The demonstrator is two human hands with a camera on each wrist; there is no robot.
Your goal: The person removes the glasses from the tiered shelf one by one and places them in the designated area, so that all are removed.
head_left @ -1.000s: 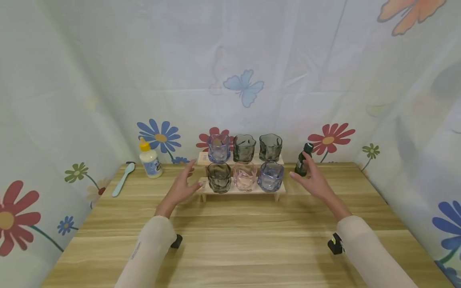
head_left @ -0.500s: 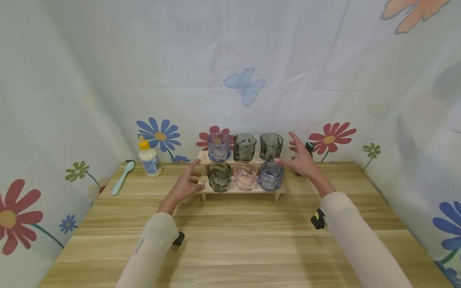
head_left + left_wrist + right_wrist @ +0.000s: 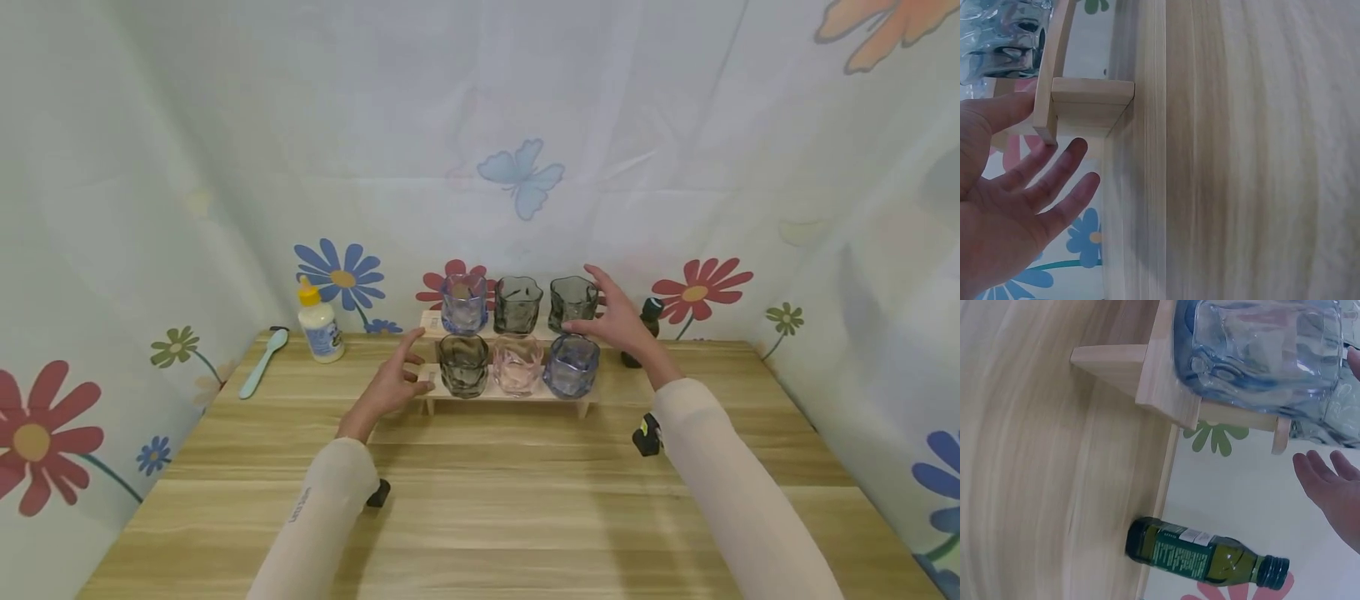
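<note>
A two-step wooden rack (image 3: 432,372) bears six-sided-looking wavy glasses in two rows. My left hand (image 3: 388,385) is at its left end; the left wrist view shows the thumb against the shelf board (image 3: 1045,112) and the other fingers spread loosely beside it. My right hand (image 3: 621,323) reaches over the right end, thumb in front of the back-right grey glass (image 3: 572,302) and fingers spread at its far side. In the right wrist view its fingers (image 3: 1317,475) show a gap from the glasses. Below the thumb stands a blue glass (image 3: 572,367) on the lower step.
A dark green bottle (image 3: 651,312) stands right of the rack, partly behind my right hand. A yellow-capped bottle (image 3: 321,329) and a pale green spoon (image 3: 262,365) are at the left. A floral curtain (image 3: 375,150) hangs behind the wooden table (image 3: 495,500).
My right hand has moved left from in front of the green bottle to the back-right grey glass. My left hand has moved slightly closer to the rack's left end.
</note>
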